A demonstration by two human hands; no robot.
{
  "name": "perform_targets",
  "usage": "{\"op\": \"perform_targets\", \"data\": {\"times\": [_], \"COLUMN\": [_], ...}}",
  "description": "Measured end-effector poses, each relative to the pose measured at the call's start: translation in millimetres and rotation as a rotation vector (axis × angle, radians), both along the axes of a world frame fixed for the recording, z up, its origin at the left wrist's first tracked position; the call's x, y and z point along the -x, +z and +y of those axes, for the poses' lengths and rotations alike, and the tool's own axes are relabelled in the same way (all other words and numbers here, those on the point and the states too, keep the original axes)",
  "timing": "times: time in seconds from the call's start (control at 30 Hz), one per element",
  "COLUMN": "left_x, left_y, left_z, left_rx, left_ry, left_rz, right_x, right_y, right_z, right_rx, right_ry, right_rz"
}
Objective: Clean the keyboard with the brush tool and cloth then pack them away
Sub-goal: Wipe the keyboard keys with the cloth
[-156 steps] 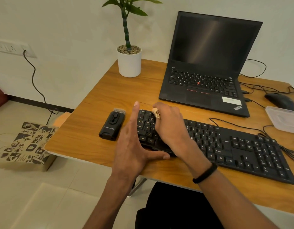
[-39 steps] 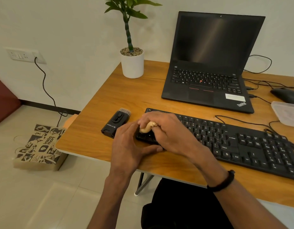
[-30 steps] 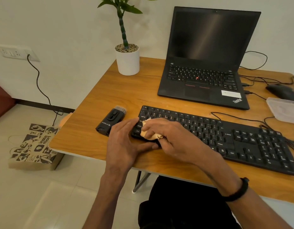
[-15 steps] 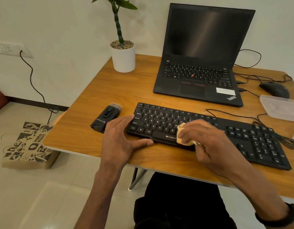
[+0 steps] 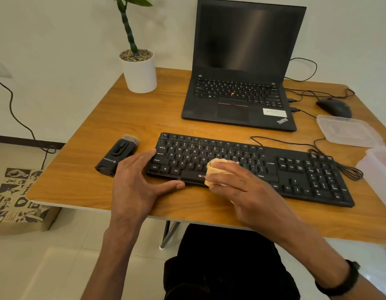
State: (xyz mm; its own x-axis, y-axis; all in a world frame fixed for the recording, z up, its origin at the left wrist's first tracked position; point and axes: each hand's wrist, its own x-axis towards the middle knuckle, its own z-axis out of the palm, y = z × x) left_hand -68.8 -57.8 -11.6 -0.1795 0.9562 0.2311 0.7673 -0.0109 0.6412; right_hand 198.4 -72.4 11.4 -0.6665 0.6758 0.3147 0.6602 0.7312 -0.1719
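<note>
Underneath everything lies a wooden bench (image 5: 131, 118) with an orange-brown grain, a pale edge and rounded corners, set against a plain white wall. A metal leg shows below its front edge, and the floor is pale tile. On that floor to the left stands a paper bag (image 5: 16, 198) printed in black and cream, and a dark cable runs down the wall from a socket at the left edge of the view.

On the bench, the black keyboard (image 5: 296, 169) lies near the front edge, its cable looping off its far side to the right. The right hand (image 5: 241, 191) presses a bunched beige cloth (image 5: 213, 172) onto the middle keys and the front rim, its fingers curled round the wad. The left hand (image 5: 135, 182) rests at the keyboard's left end with fingers fairly straight and spread wide, the thumb lying along the front rim and the fingertips at the left side; it grips nothing. Just left of that hand lies the black brush tool (image 5: 116, 156), flat on the wood with its grey bristles pointing away from the person.

Behind the keyboard an open black laptop (image 5: 241, 100) stands with a dark screen. At the far left corner is a white pot (image 5: 142, 74) topped with pebbles, holding a green plant stalk. To the right, a black mouse (image 5: 335, 107) sits among cables, a clear plastic lid (image 5: 348, 131) lies near it, and a clear plastic container (image 5: 378, 167) shows at the right edge.
</note>
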Motion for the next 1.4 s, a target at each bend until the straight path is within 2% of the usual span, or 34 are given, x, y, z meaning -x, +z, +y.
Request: {"op": "perform_targets", "data": {"times": [0.4, 0.53, 0.6, 0.73, 0.87, 1.07, 1.27, 1.33, 1.4], "left_x": [-1, 0, 0, -1, -1, -1, -3, -2, 0], "left_y": [-2, -3, -3, -1, -2, -2, 0, -1, -2], "left_z": [-1, 0, 0, 0, 2, 1, 1, 0, 0], "left_rx": [-0.019, -0.021, -0.02, -0.014, -0.009, -0.003, -0.007, -0.005, 0.001], "left_ry": [-0.005, -0.003, -0.006, -0.007, 0.005, 0.003, -0.006, -0.012, -0.021], "left_rz": [-0.031, -0.033, -0.038, -0.036, -0.037, -0.022, -0.024, -0.029, -0.034], "right_x": [-75, -52, -23, 24, 15, -44, -78, -78, -68], "right_y": [21, 27, 29, 27, 18, 17, 30, 37, 41], "right_z": [-22, -2, 12, 34, 39, 23, 22, 25, 26], "right_rx": [-0.023, -0.019, 0.015, 0.224, 0.266, 0.181, 0.108, 0.098, 0.08], "right_ry": [-0.184, -0.269, -0.267, -0.116, -0.083, -0.199, -0.253, -0.289, -0.296], "right_rz": [0.002, 0.321, 0.406, 0.167, 0.012, -0.011, -0.146, -0.117, -0.009]}}
